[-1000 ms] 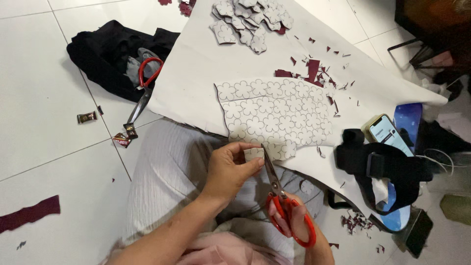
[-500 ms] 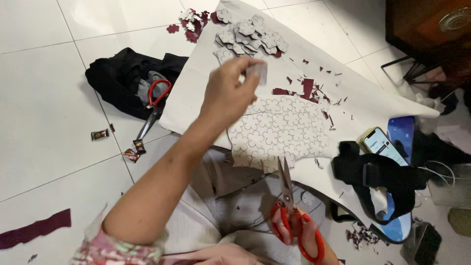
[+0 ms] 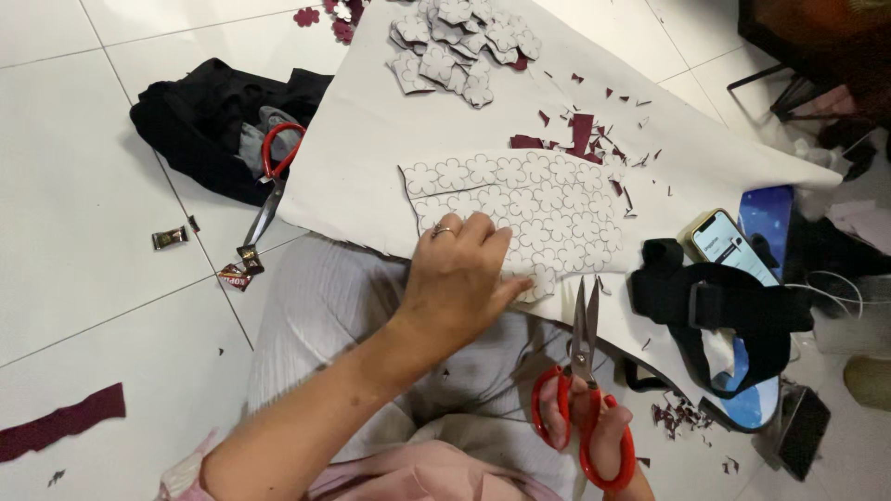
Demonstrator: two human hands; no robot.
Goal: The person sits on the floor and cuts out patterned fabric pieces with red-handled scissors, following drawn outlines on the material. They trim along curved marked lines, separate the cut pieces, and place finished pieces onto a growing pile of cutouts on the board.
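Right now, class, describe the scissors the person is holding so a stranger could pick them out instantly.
Start at the big white sheet on the tiled floor, then find its near edge by the flower-patterned piece. Just below, the right hand grips red-handled scissors, blades up. The other red-handled scissors lie unheld by the black cloth.

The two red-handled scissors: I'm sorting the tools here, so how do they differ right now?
The scissors in the right hand are gripped, blades pointing up toward the flower-patterned sheet. The scissors on the floor lie unheld, handles on the black cloth, blades pointing down-left. Both have red handles, with blades nearly closed.
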